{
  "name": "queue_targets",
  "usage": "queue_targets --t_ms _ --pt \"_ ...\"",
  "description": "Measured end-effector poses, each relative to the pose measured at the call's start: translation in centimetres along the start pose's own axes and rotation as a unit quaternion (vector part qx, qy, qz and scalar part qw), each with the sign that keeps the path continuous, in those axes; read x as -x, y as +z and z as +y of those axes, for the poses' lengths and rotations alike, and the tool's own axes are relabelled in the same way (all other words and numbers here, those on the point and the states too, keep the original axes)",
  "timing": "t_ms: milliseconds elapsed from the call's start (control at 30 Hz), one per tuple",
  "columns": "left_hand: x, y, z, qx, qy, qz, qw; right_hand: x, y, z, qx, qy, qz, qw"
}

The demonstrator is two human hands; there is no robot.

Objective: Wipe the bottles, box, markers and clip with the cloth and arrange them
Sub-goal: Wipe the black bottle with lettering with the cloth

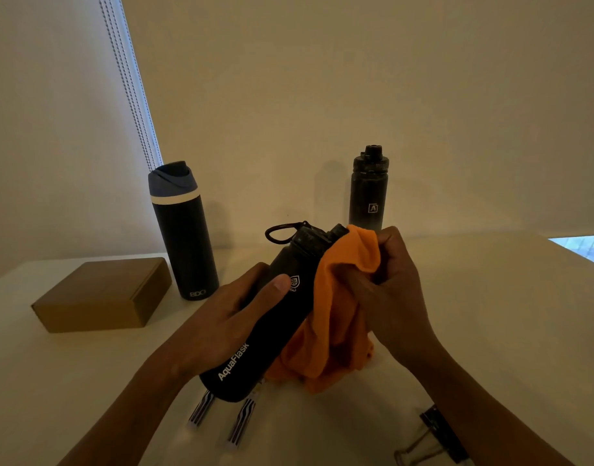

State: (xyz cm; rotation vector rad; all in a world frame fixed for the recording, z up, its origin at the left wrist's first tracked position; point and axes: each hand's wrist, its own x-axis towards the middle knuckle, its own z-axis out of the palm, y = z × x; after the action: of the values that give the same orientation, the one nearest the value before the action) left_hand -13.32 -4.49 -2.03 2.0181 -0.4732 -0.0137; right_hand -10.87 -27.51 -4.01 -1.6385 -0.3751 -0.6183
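My left hand (228, 317) grips a black AquaFlask bottle (272, 334), held tilted above the table with its cap and carry loop pointing up and away. My right hand (389, 284) clutches an orange cloth (336, 317) bunched against the bottle's right side and cap. A dark tumbler with a blue lid (183, 230) stands at the back left. Another black bottle (369, 188) stands at the back by the wall. A brown cardboard box (104, 295) lies on the left. Two striped markers (218, 420) lie under the held bottle. A black binder clip (437, 438) sits near my right forearm.
The white table (507, 314) meets a plain wall at the back. Blind cords (131, 85) hang at the back left beside the tumbler. The table's right corner ends near a bright patch (583, 245).
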Motion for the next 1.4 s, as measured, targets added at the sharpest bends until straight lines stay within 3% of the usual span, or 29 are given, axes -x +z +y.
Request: queue_targets --t_ms 367,567,733,967,1167,1400 --pt "-0.1 0.1 -0.1 -0.008 0.001 0.006 1.0 0.1 0.1 -0.1 -0.022 0.009 -0.011 1.0" --pt "-0.2 0.6 -0.2 -0.014 0.002 0.008 1.0 0.2 0.3 -0.1 -0.052 0.028 0.025 0.998" --pt "-0.3 0.3 -0.5 -0.035 0.016 0.022 0.999 0.3 0.5 -0.2 -0.043 0.044 -0.004 0.998" --pt "-0.4 0.9 -0.4 -0.057 0.013 0.017 0.998 0.2 0.8 0.2 -0.059 0.058 0.044 0.996" --pt "-0.4 0.6 -0.6 -0.068 0.022 0.036 0.997 0.1 0.8 0.1 -0.047 0.051 -0.005 0.998" --pt "-0.5 1.4 -0.3 -0.066 0.031 0.026 0.997 0.1 1.1 0.3 -0.069 0.057 0.082 0.993"
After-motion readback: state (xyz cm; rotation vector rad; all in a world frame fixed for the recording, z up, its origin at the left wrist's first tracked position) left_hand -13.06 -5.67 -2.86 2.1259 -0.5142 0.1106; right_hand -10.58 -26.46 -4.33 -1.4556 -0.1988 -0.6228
